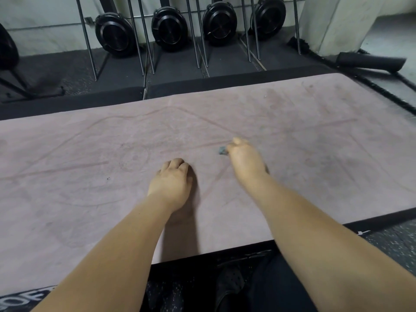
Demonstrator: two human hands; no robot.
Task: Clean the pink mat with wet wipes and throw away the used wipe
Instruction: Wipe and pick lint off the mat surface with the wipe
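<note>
Pink mat (315,143) lies flat and spans the frame side to side, its surface marked with faint line patterns, dark smudges and a few specks. Left hand (171,180) is on the mat's middle, nearer its near edge: fingers curled under, knuckles down on the surface, nothing visible in it, so it reads as a closed fist propped on the mat. Right hand (244,157) is just right of it and a bit further from the near edge, low at the mat surface, fingers closed in a grip around a small grey wad, the wipe (222,151). Only a corner of the wipe sticks out on the fist's left side, at mat level; can't tell if it actually touches the mat. Hands are near each other, not touching. Both forearms cross the mat's near edge, bare. Under the mat and past its far edge: black floor pads (67,104). Beyond the far edge, a row of black round discs (167,28) against the wall with thin metal rods (87,41) leaning in front. Off the mat's far right corner: a black foam roller (371,61) and a dark rope (382,91) running along the mat's right end. At the near edge, a dark shoe (229,287) on the speckled floor (391,242).
</note>
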